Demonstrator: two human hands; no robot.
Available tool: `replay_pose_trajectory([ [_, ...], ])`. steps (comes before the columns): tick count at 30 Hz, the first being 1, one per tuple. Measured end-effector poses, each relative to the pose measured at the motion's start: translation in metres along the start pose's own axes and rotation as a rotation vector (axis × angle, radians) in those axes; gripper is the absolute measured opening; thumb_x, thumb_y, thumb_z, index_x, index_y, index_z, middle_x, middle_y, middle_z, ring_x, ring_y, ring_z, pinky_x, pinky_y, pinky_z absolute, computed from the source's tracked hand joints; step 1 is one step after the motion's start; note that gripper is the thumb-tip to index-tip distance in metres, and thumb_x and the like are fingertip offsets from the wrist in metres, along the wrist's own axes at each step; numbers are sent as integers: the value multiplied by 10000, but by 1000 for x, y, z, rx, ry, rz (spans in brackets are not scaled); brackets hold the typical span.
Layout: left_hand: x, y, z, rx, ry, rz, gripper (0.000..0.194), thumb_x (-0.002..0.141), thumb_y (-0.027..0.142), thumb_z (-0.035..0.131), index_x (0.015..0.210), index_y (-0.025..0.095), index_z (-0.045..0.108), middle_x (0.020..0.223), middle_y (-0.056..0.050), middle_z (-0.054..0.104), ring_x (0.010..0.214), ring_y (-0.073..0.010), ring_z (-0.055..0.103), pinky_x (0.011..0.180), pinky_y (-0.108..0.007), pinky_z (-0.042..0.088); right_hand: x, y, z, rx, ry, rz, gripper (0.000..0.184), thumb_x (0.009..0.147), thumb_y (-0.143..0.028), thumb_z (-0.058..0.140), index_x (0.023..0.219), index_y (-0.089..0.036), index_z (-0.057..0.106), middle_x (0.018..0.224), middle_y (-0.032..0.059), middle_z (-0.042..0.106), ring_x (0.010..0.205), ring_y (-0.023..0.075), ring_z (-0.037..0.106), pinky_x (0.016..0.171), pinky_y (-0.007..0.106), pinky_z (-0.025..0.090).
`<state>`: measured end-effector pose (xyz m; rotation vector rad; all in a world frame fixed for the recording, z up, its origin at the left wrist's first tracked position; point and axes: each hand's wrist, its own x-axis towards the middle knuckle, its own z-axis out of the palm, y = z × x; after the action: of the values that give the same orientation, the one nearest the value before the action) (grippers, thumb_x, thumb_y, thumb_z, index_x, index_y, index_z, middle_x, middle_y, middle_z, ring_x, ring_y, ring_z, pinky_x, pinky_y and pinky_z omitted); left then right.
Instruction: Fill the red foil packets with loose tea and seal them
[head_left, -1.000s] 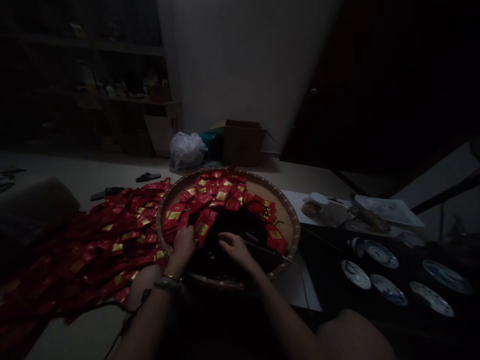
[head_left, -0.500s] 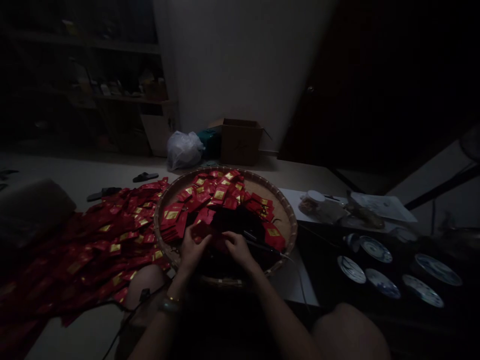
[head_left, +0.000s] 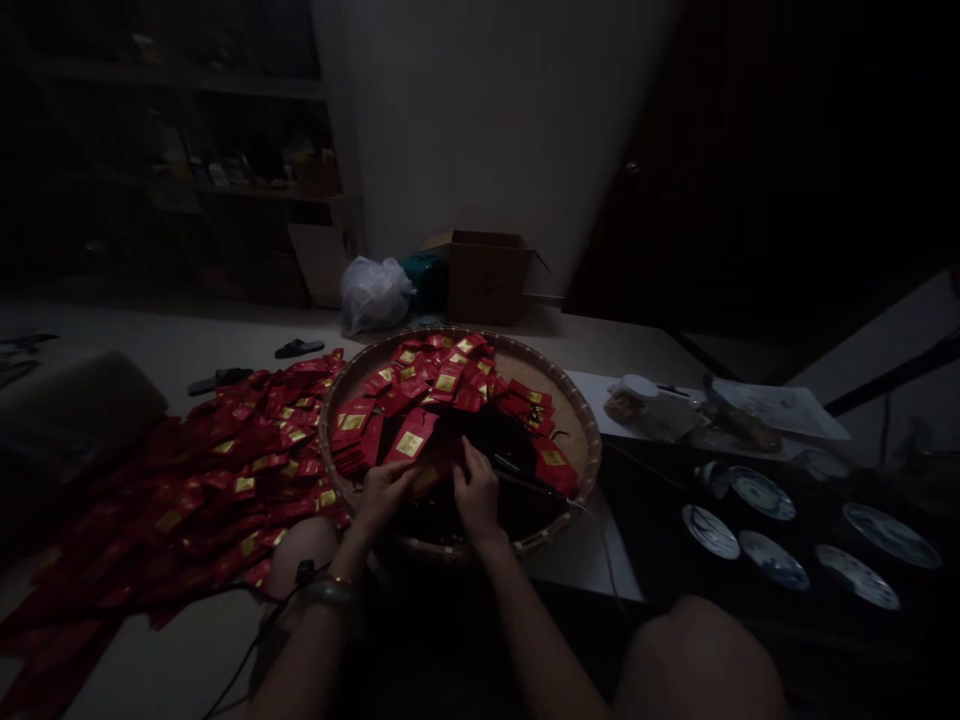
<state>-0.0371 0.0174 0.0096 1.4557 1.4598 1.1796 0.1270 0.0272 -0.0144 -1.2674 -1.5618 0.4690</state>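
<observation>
A red packet is pinched by the fingers of the right hand and pressed by the closed fingers of the left hand. It is held above a woven basket, with more packets heaped left of the basket.

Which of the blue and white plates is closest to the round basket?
The leftmost plate in the front row: it lies closest to the woven basket, with the other plates farther right.
</observation>
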Motion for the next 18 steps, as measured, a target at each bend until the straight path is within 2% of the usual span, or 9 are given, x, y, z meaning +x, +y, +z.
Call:
replay_pose_trajectory([
  [10,1,2,-3,-80,33,-75,395,651,456,646,859,139,759,741,-35,745,685,-216,655,627,-281,507,-9,2,14,-59,38,-110,467,922,-240,363,1364,-109,441,1379,153,474,1290,223,435,1078,413,368],
  [15,1,0,-2,-112,41,-100,418,629,464,666,866,131,758,739,-36,740,704,-219,657,660,-292,509,-11,5,17,-77,8,-73,478,937,-265,348,1386,-109,402,1398,159,450,1300,233,418,1063,421,380],
  [18,1,0,-2,-118,25,-130,435,629,478,663,869,127,755,739,-35,736,706,-216,656,660,-288,505,-10,5,15,-138,33,-82,445,934,-259,364,1354,-144,454,1383,148,466,1283,245,421,1052,450,378],
])
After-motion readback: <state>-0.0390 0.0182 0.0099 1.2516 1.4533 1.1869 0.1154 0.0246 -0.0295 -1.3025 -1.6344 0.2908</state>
